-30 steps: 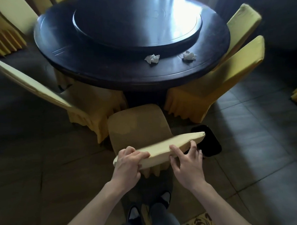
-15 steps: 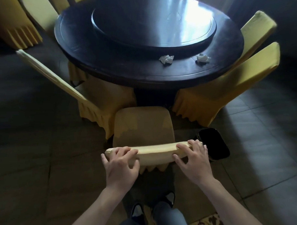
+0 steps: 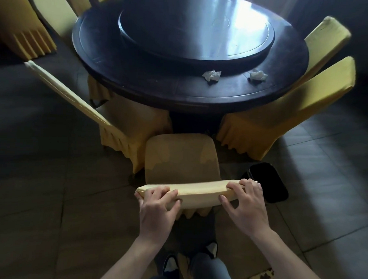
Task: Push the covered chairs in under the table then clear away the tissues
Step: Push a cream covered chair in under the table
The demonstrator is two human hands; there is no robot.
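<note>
A chair in a yellow cover stands in front of me, its seat just short of the dark round table. My left hand grips the left end of its backrest top and my right hand grips the right end. Two crumpled white tissues lie on the table's near rim: the left tissue and the right tissue. A covered chair at the left and another at the right sit partly under the table.
A dark raised turntable fills the table's middle. A black bin stands on the tiled floor right of my chair. More covered chairs ring the table at the far left and far right. My feet are below the backrest.
The chair's backrest has swung from a slant to nearly square with the table. Both hands stay on it, and the view has come closer to the table.
</note>
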